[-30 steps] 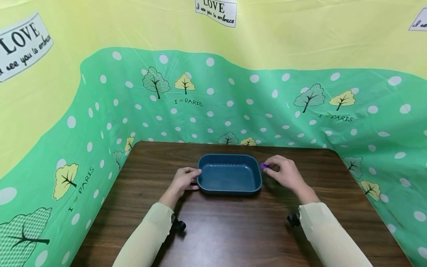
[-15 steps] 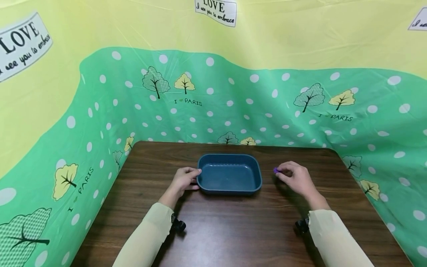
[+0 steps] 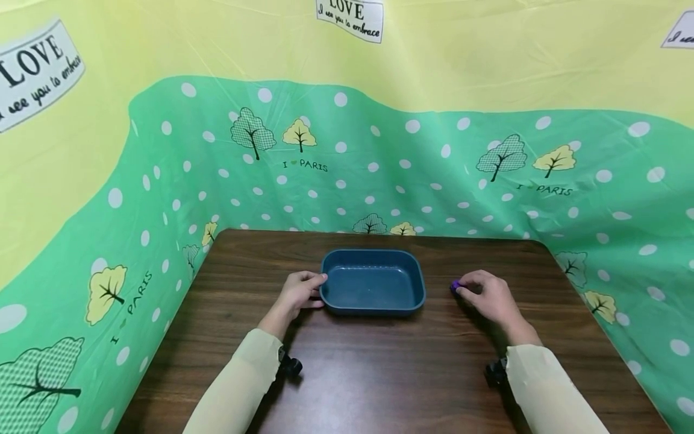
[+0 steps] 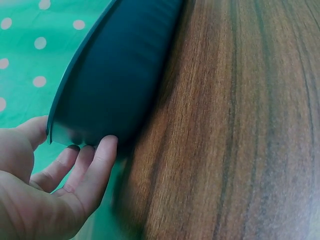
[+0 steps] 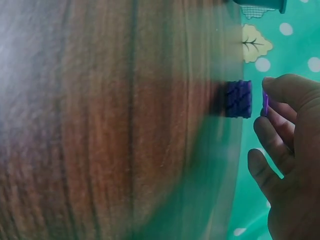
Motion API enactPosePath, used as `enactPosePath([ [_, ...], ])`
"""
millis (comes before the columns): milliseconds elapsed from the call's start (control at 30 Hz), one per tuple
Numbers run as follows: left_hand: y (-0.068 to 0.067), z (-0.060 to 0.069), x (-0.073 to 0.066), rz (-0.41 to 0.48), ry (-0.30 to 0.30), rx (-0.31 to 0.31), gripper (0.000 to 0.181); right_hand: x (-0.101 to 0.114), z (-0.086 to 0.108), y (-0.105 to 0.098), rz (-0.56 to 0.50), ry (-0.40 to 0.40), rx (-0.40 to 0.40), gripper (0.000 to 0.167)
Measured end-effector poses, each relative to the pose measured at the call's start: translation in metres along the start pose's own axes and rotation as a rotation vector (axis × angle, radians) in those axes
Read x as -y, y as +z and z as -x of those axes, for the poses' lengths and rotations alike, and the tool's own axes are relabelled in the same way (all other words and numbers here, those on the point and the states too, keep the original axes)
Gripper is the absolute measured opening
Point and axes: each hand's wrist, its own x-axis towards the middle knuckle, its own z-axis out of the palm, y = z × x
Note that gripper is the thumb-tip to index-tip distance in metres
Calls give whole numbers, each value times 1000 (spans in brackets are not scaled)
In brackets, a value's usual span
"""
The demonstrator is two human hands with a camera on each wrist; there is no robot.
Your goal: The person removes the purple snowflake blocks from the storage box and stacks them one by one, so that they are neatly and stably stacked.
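A dark blue rectangular plastic tub point(image 3: 374, 311) with rounded corners sits on the table. My left hand point(image 3: 298, 292) grips its left end, thumb at the rim and fingertips against the outer wall point(image 4: 110, 80). To the tub's right, my right hand point(image 3: 490, 298) pinches a small purple piece point(image 3: 455, 286) between thumb and forefinger, low over the tabletop. In the right wrist view a ridged purple cylinder point(image 5: 238, 99) stands just beyond the fingertips, and a thin purple edge point(image 5: 265, 104) shows between them. Whether the two are joined I cannot tell.
The dark wood-grain table point(image 3: 368, 374) lies under both hands. A green and yellow patterned cloth point(image 3: 379, 150) hangs behind it and along its sides. A black wrist device point(image 3: 291, 366) sits at the left cuff, another point(image 3: 496, 372) at the right.
My right hand has moved right and toward me, away from the tub's right end, with the purple piece in its fingers. My left hand and the tub have stayed in place.
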Motion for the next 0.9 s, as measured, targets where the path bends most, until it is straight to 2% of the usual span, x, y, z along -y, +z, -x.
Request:
enactPosePath([
  [500,1,-1,3,4,7,3,38,-10,3,7,2,17,23,12],
  [900,-1,-5,5,-5,10,-3,39,-7,1,7,-2,11,21,12],
])
